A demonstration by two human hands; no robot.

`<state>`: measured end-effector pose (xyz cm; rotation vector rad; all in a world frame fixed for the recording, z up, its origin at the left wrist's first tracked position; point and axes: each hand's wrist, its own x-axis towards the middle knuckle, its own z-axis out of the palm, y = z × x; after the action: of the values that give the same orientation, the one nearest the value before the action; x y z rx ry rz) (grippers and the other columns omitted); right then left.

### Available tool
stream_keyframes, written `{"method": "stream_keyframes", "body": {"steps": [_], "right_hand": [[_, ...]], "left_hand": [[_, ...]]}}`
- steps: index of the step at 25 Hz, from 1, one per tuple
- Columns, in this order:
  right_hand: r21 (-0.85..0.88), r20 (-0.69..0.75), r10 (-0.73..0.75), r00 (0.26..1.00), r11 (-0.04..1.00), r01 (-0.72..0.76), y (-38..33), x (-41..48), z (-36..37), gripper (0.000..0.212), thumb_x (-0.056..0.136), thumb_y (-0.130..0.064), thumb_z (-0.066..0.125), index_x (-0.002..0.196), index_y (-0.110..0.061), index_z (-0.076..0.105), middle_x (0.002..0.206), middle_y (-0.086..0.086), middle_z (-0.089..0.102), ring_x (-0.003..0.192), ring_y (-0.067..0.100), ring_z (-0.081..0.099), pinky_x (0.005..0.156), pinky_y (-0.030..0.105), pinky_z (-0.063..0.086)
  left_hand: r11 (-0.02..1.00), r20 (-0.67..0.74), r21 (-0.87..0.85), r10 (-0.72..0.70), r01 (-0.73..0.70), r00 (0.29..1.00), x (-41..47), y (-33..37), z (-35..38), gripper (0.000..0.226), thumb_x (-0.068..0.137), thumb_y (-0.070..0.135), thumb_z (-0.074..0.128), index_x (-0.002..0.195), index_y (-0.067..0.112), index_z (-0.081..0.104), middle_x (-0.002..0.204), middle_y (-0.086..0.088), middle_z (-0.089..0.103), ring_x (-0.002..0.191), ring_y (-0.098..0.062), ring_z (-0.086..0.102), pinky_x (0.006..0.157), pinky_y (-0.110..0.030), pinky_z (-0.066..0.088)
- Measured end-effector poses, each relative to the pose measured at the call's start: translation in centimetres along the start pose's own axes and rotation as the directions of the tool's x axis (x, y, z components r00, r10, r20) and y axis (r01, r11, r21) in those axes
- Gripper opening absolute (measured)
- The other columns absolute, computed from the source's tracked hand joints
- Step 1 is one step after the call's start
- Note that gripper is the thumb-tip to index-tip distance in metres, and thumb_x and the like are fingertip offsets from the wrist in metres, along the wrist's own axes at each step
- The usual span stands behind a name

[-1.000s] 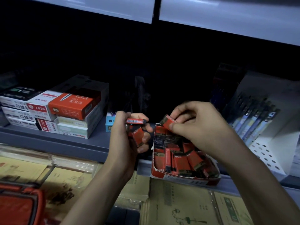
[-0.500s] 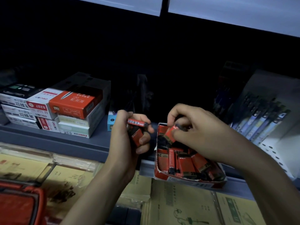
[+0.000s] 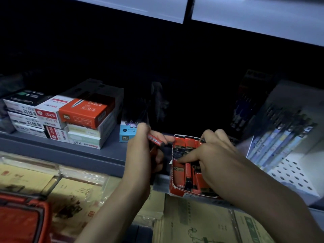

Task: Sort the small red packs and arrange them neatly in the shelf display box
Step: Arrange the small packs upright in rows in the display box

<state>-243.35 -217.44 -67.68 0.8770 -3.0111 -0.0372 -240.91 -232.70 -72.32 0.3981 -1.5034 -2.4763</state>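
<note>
My left hand is curled around a few small red packs, top one pinched between thumb and fingers, just left of the display box and apart from it. Exact count of packs in that hand not clear, partly hidden. My right hand is down inside the box, fingers bent, index finger stretched left across the loose packs lying in it; can't tell if it is gripping a pack or only pressing on them. Box is red cardboard, open top, torn front edge, sitting on the front lip of the grey shelf. A row of packs stands upright at the back of the box, the rest lie jumbled in the middle and front. To the left on the shelf, stacked pen boxes in red and white, and a small blue box near my left hand. To the right, a white perforated rack with pens leaning in it. Below the shelf, yellowish wrapped paper pads; an orange basket corner at bottom left. Lighting dim, back of shelf dark.
</note>
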Motion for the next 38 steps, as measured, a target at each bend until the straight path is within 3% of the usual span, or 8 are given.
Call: {"method": "stream_keyframes", "body": {"steps": [6,9,12,16,24,30,35,38], "right_hand": [[0.027,0.012,-0.029,1.0,0.999,0.028,0.4,0.1,-0.4,0.063,0.099,-0.002,0.047,0.135,-0.052,0.058,0.094,-0.009,0.034,0.096,0.016,0.027,0.082,0.032,0.04],[0.238,-0.091,0.027,0.995,0.971,-0.005,1.1,0.2,-0.8,0.044,0.099,-0.008,0.053,0.119,-0.047,0.058,0.097,-0.008,0.054,0.096,0.013,0.049,0.078,0.034,0.049],[0.628,-0.129,0.184,0.974,0.775,-0.064,1.4,0.6,-1.6,0.021,0.091,-0.021,0.075,0.095,-0.031,0.058,0.076,-0.003,0.069,0.07,0.007,0.068,0.066,0.028,0.053],[0.81,0.031,0.181,0.983,0.571,-0.131,1.4,1.0,-2.0,0.014,0.089,-0.017,0.077,0.097,-0.019,0.066,0.071,-0.001,0.075,0.068,0.013,0.077,0.083,0.048,0.06],[0.778,0.011,0.206,0.978,0.613,-0.138,1.4,1.9,-0.9,0.013,0.088,-0.013,0.079,0.088,-0.024,0.072,0.074,0.0,0.077,0.069,0.011,0.076,0.081,0.044,0.063],[0.661,-0.034,0.229,0.973,0.735,-0.15,1.3,2.0,-0.2,0.008,0.081,-0.027,0.085,0.08,-0.03,0.078,0.074,-0.009,0.074,0.067,-0.002,0.068,0.065,0.017,0.05],[0.602,-0.067,0.266,0.962,0.779,-0.173,0.6,1.8,0.4,0.011,0.079,-0.029,0.087,0.081,-0.031,0.077,0.072,-0.013,0.073,0.07,-0.003,0.068,0.073,0.024,0.059],[0.572,-0.093,0.271,0.958,0.802,-0.171,0.5,1.7,0.8,0.012,0.077,-0.032,0.089,0.081,-0.03,0.078,0.07,-0.013,0.072,0.062,-0.005,0.063,0.063,0.016,0.051]], "left_hand": [[0.993,-0.042,0.118,-0.026,0.031,0.999,-0.4,0.2,0.4,0.044,0.098,0.031,0.034,0.063,0.013,0.055,0.098,-0.006,0.082,0.048,-0.014,0.034,0.051,-0.028,0.025],[0.993,-0.031,0.109,-0.038,0.041,0.999,-0.5,0.3,0.5,0.043,0.097,0.031,0.035,0.063,0.013,0.054,0.097,-0.007,0.081,0.047,-0.013,0.033,0.049,-0.027,0.024],[0.993,-0.036,0.113,-0.041,0.045,0.999,-0.5,0.3,0.6,0.042,0.097,0.032,0.035,0.066,0.012,0.054,0.094,-0.007,0.081,0.046,-0.012,0.033,0.048,-0.026,0.025],[0.991,-0.041,0.127,-0.04,0.045,0.998,-0.4,0.4,0.6,0.044,0.099,0.035,0.034,0.071,0.009,0.056,0.078,-0.005,0.078,0.044,-0.011,0.036,0.047,-0.025,0.026],[0.994,-0.035,0.107,-0.032,0.036,0.999,-0.2,0.1,0.4,0.047,0.099,0.036,0.035,0.065,0.013,0.058,0.095,-0.013,0.08,0.045,-0.011,0.038,0.045,-0.025,0.028],[0.992,-0.034,0.125,-0.028,0.032,0.999,-0.3,0.2,0.4,0.046,0.1,0.036,0.034,0.068,0.01,0.057,0.085,-0.005,0.08,0.042,-0.01,0.037,0.041,-0.022,0.029],[0.991,-0.04,0.128,-0.025,0.03,0.999,-0.3,0.0,0.5,0.048,0.099,0.035,0.035,0.063,0.014,0.058,0.092,-0.011,0.08,0.043,-0.009,0.038,0.045,-0.024,0.028],[0.992,-0.042,0.119,-0.023,0.028,0.999,-0.3,-0.1,0.4,0.047,0.098,0.033,0.036,0.063,0.013,0.058,0.089,-0.01,0.08,0.043,-0.011,0.037,0.044,-0.024,0.027]]}}
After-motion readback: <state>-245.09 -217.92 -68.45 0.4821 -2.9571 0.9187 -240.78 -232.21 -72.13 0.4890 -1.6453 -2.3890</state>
